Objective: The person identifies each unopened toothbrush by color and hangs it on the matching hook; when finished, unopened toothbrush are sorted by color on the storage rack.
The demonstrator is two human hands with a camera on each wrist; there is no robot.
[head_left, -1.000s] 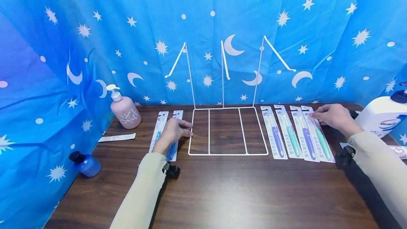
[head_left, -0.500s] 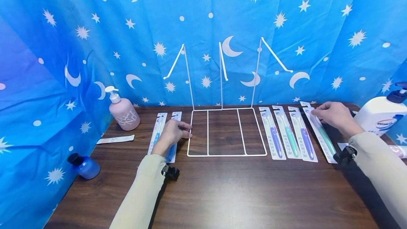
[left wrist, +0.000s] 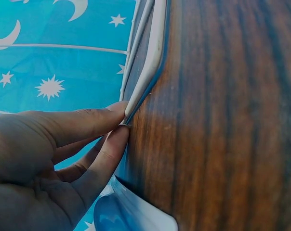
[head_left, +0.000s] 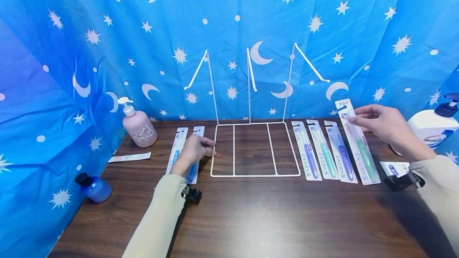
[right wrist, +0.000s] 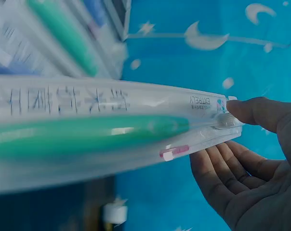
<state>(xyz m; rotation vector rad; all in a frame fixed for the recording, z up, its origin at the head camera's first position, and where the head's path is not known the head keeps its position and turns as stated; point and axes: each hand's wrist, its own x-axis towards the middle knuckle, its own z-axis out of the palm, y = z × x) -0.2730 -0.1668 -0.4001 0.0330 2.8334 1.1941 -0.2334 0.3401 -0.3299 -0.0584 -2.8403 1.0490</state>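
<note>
My left hand [head_left: 195, 148] pinches the left base wire of a white wire display rack [head_left: 255, 176], thumb and forefinger meeting on the rod [left wrist: 152, 57] in the left wrist view. The rack stands on the table with three hooks on uprights. With my right hand [head_left: 383, 124] I grip the top of a packaged green toothbrush [head_left: 365, 154], tilted with its top end raised; the right wrist view shows the thumb over the brush-head end and fingers behind. Left of it lie packaged toothbrushes: purple [head_left: 345, 156], green [head_left: 327, 154] and purple [head_left: 310, 156].
Two packaged blue toothbrushes [head_left: 175, 154] lie by my left hand, one partly hidden beneath it. A pink pump bottle [head_left: 140, 128], a white strip packet [head_left: 130, 157] and a blue bottle [head_left: 98, 189] stand or lie left. At right are a white pump bottle [head_left: 430, 122] and a tube [head_left: 394, 168].
My right hand has lifted the top of the green toothbrush package off the table and away from the purple one beside it. The left hand stays on the rack.
</note>
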